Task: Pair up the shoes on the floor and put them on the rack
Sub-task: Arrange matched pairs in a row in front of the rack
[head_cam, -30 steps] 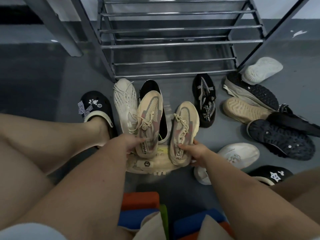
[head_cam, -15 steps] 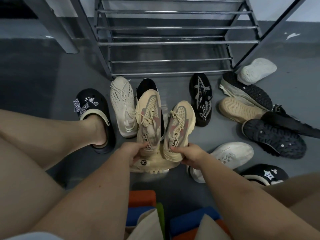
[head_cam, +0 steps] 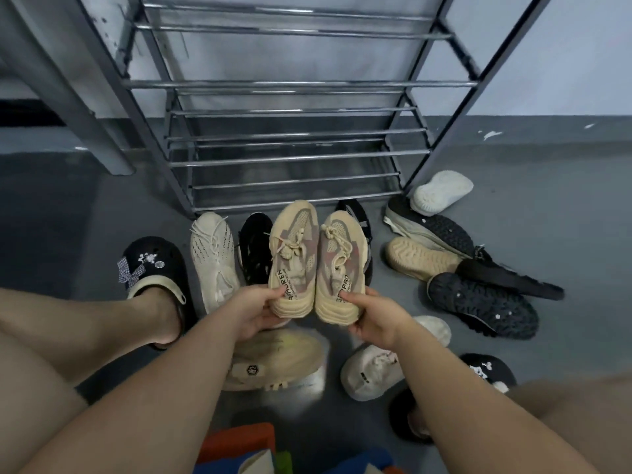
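Two matching beige sneakers with pink panels are lifted off the floor, side by side, toes pointing at the rack. My left hand [head_cam: 254, 309] grips the heel of the left beige sneaker [head_cam: 294, 254]. My right hand [head_cam: 371, 316] grips the heel of the right beige sneaker [head_cam: 340, 265]. The metal shoe rack [head_cam: 294, 159] stands straight ahead, its bar shelves bare. A white knit sneaker [head_cam: 213, 258] and a black shoe [head_cam: 253, 251] lie on the floor left of the held pair.
More shoes lie scattered: a cream chunky sneaker [head_cam: 277, 364] below my hands, a white shoe [head_cam: 372, 371], a heap of black and beige soles [head_cam: 478, 302] at right, an upturned white shoe [head_cam: 441, 191] by the rack's leg. My feet wear black clogs [head_cam: 150, 268].
Both hands have raised the beige pair and brought the two shoes together, heels level. The view has tilted up, showing more of the rack.
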